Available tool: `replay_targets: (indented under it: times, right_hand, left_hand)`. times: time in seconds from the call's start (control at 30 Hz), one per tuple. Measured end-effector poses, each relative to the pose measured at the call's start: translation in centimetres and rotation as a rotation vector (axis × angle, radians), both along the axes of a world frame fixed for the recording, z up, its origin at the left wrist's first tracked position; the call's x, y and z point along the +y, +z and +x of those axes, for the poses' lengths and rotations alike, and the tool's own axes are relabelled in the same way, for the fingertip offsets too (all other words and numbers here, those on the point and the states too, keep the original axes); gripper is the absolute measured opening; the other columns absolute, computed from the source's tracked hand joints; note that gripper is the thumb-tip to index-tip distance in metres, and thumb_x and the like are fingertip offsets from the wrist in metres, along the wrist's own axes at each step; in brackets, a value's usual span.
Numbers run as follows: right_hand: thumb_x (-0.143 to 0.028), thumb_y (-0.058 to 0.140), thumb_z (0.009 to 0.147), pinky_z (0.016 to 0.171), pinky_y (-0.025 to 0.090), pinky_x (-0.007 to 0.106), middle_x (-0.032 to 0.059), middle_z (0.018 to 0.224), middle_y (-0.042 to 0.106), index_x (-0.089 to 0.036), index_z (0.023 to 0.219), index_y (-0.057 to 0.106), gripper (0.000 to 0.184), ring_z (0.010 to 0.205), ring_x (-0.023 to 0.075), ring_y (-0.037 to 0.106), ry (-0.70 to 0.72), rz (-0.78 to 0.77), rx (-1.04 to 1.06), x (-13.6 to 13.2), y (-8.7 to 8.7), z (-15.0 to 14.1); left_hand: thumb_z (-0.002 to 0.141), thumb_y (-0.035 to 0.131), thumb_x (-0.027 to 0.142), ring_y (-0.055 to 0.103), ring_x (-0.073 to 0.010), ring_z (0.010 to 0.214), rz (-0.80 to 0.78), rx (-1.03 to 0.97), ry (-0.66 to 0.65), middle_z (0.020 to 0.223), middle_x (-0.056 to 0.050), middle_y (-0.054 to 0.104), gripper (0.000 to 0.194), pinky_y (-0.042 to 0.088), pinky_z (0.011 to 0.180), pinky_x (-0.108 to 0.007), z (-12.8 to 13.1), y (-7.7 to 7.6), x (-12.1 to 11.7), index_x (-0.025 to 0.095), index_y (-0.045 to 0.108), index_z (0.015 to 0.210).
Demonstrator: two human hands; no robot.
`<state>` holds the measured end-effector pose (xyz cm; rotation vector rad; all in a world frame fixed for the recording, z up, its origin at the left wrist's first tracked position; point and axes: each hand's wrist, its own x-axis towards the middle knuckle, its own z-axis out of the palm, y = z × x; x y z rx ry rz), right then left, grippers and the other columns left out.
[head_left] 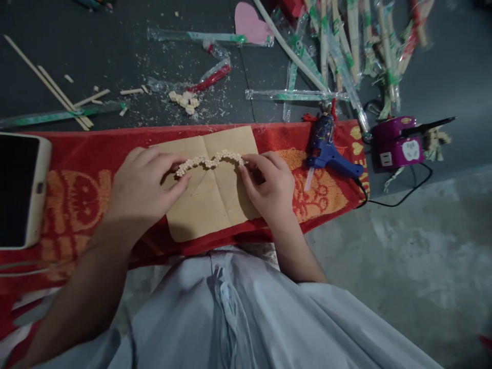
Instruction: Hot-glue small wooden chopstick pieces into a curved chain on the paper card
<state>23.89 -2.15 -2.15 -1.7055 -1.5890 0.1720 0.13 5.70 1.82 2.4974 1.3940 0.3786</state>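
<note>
A strip of small pieces [210, 162] is being held over paper [200, 220]; by the towel [277, 136] beneath, a smartphone [17, 192] is being borne at nine o'clock, a hot-glue gun [324, 137] between two and three; by the table [96, 51], chopsticks [354, 36] between one and two.

a yellow letter "e" [365, 171] marks the red towel [115, 139].

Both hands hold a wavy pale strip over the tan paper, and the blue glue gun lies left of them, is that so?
Not quite: the head view shows the blue glue gun lying to the right of the right hand. The rest is correct.
</note>
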Motion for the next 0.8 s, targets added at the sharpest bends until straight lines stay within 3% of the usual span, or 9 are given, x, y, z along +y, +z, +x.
replay_targets:
  times: [0.23, 0.6, 0.8]
  right_hand:
    - [-0.029, 0.061, 0.103, 0.074, 0.057, 0.032, 0.0062, 0.090, 0.073, -0.020, 0.106, 0.078, 0.019, 0.081, 0.0180, 0.069, 0.002, 0.048, -0.015, -0.1, 0.5, -0.1]
    - [-0.035, 0.057, 0.105, 0.081, 0.059, 0.039, 0.0058, 0.094, 0.070, -0.026, 0.111, 0.074, 0.020, 0.086, 0.0205, 0.068, -0.007, 0.006, 0.014, 0.8, 3.2, 0.5]
    - [-0.030, 0.062, 0.103, 0.076, 0.058, 0.036, 0.0054, 0.092, 0.072, -0.024, 0.107, 0.075, 0.015, 0.081, 0.0192, 0.068, 0.014, 0.062, -0.051, 0.6, 3.3, 0.7]
  left_hand:
    - [0.102, 0.056, 0.046, 0.069, -0.0272, 0.097, 0.093, -0.068, 0.054, 0.100, -0.008, 0.078, 0.036, 0.053, 0.085, -0.041, 0.5, 1.2, -0.6, 0.021, 0.080, 0.112]
    - [0.101, 0.060, 0.051, 0.070, -0.0270, 0.108, 0.139, -0.132, 0.137, 0.107, -0.003, 0.075, 0.035, 0.054, 0.098, -0.041, 1.2, 3.4, -0.6, 0.026, 0.079, 0.116]
    - [0.102, 0.057, 0.051, 0.071, -0.0276, 0.105, 0.146, -0.091, 0.123, 0.105, -0.005, 0.076, 0.037, 0.054, 0.095, -0.042, 0.9, 3.0, -0.9, 0.024, 0.080, 0.114]
